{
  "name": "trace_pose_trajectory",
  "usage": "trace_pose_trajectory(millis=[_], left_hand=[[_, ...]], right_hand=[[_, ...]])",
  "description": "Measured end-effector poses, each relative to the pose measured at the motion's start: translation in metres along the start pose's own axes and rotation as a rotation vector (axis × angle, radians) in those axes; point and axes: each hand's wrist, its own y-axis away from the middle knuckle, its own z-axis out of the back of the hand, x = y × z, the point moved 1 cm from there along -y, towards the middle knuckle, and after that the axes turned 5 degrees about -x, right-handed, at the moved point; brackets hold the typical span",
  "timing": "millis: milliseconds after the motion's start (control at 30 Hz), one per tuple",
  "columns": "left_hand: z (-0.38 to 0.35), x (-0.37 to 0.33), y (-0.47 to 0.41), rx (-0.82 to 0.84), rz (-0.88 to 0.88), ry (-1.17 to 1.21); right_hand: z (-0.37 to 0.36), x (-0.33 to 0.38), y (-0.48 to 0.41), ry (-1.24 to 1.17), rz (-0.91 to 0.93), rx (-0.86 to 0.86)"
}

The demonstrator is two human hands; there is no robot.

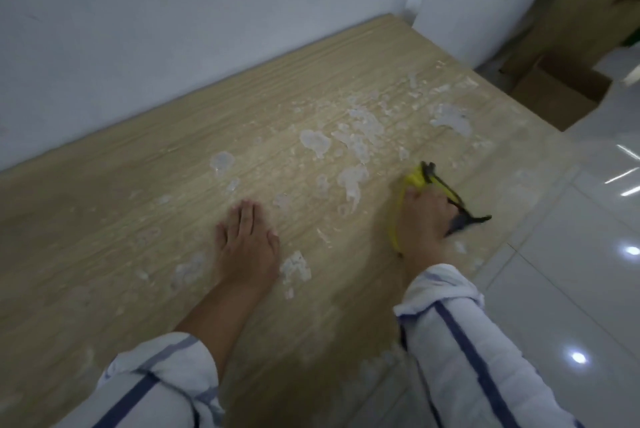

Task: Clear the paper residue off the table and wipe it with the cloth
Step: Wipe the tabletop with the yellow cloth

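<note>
Desk: white paper residue scattered. Left hand flat, fingers spread. Right hand fingers gripping yellow scraper.

Left hand flat, palm down on tabletop, fingers together and extended toward wall, thumb beside them. Left forearm bare, sleeve rolled up near elbow. Right hand nearer tabletop's floor-side edge, level with left hand, well apart from it. Right grip closed around yellow-and-black scraper, knuckles up, wrist bent down, tool pressed against tabletop. Right sleeve striped, cuff bunched just behind wrist.
</note>
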Motion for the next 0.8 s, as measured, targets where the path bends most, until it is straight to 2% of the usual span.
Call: trace_pose_trajectory(millis=[100, 167, 267, 400, 467, 533, 600, 700, 733, 800], left_hand=[[-0.004, -0.011, 0.017, 0.01, -0.032, 0.016], [-0.007, -0.016, 0.026, 0.008, -0.041, 0.001], [-0.011, -0.022, 0.039, 0.021, -0.077, -0.006], [-0.014, -0.033, 0.063, 0.031, -0.115, 0.028], [-0.016, -0.039, 0.072, 0.033, -0.132, 0.02], [-0.018, -0.046, 0.074, 0.032, -0.124, 0.026], [-0.021, -0.05, 0.07, 0.032, -0.105, 0.04], [-0.024, -0.062, 0.062, 0.026, -0.091, 0.019], [-0.024, -0.065, 0.058, 0.023, -0.087, 0.011], [-0.023, -0.075, 0.054, 0.028, -0.067, -0.005]], right_hand=[[-0.017, 0.044, 0.075, -0.109, 0.398, 0.186], [-0.022, 0.04, 0.114, -0.173, 0.53, 0.224], [-0.011, -0.016, 0.094, -0.135, 0.457, 0.132], [0.022, -0.103, 0.033, -0.058, 0.104, 0.04], [0.031, -0.107, 0.024, -0.047, 0.011, 0.005], [0.029, -0.077, 0.043, -0.088, 0.117, 0.021], [0.015, -0.041, 0.093, -0.1, 0.4, 0.059], [0.004, -0.044, 0.12, -0.147, 0.648, 0.047], [0.006, -0.055, 0.105, -0.158, 0.667, 0.036], [0.006, -0.093, 0.058, -0.112, 0.534, 0.023]])
